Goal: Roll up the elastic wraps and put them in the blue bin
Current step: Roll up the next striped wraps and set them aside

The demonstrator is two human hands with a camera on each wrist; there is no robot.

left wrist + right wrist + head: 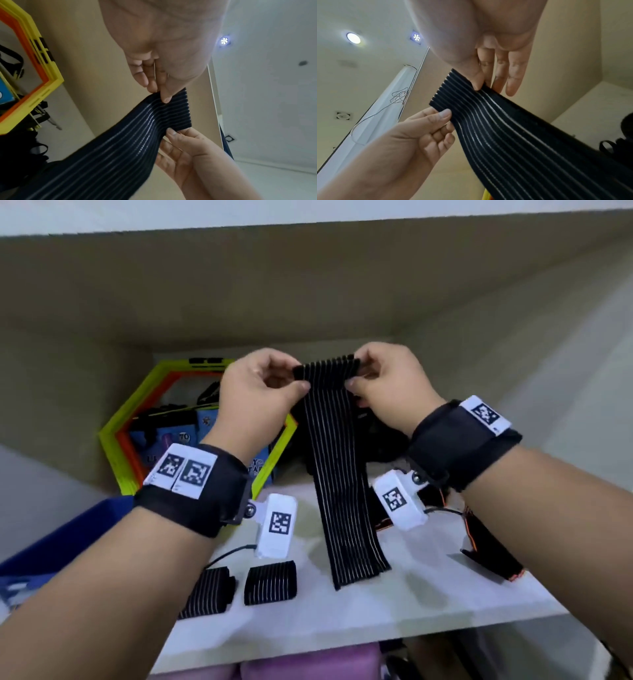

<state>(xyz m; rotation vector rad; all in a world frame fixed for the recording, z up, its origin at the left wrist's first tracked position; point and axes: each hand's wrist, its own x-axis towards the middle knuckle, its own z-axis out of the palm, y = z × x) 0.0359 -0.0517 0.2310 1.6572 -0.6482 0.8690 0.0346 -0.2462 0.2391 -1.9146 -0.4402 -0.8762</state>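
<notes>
A black elastic wrap (337, 474) with thin white stripes hangs from both hands down to the white shelf (411, 604). My left hand (260, 392) pinches its top left corner between thumb and fingers. At the top right corner my right hand (387, 385) pinches it the same way. The wrist views show the wrap (120, 142) (505, 128) stretched flat between the two thumbs. Two rolled wraps (209, 590) (270, 582) lie side by side near the shelf's front edge. A corner of the blue bin (58, 546) shows at lower left, under my left forearm.
A yellow and orange hexagonal frame (130, 419) leans at the back left with blue boxes and black straps inside. A heap of black straps (383, 436) lies behind the wrap. Another black piece with orange trim (493, 556) rests at right. Beige walls close in the shelf.
</notes>
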